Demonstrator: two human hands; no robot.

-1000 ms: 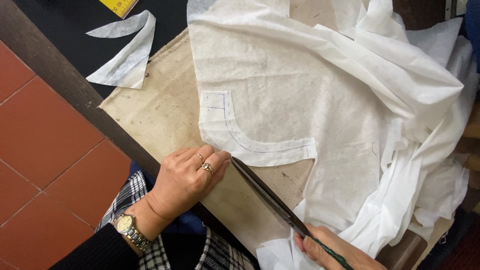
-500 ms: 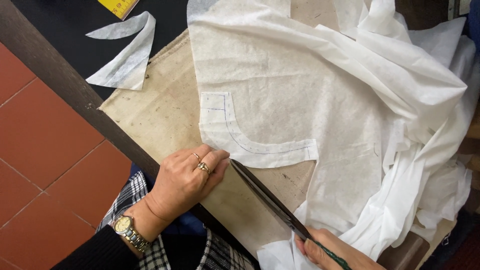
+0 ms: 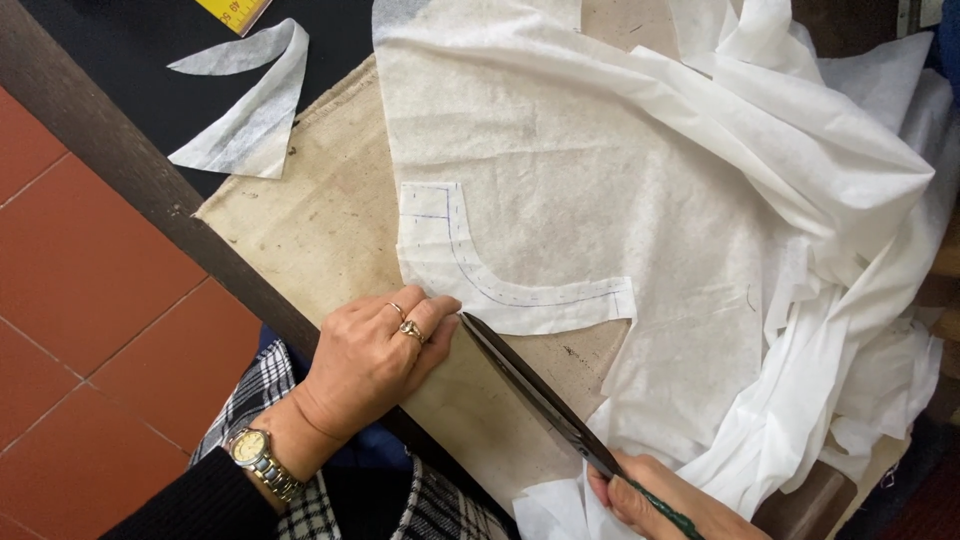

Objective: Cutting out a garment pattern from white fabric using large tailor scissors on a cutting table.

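Barely any change vs. half a sec ago: left hand (image 3: 375, 355) still flat, fingers together, pinning the white interfacing (image 3: 560, 190) by its curved marked edge; right hand (image 3: 655, 495) clamped on scissors (image 3: 530, 395), blades prob. near-closed, tips just beside the fingertips. Cut paused, so. Table edge (image 3: 130, 170) close on left; bare burlap pad (image 3: 320, 220) gives room fwd.

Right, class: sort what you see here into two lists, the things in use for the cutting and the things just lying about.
In use:
left hand, pressing down the cloth edge
right hand, holding the scissors
white fabric with a curved marked piece
beige pad under the fabric

Lying about:
cut white scrap on the black surface
yellow ruler end
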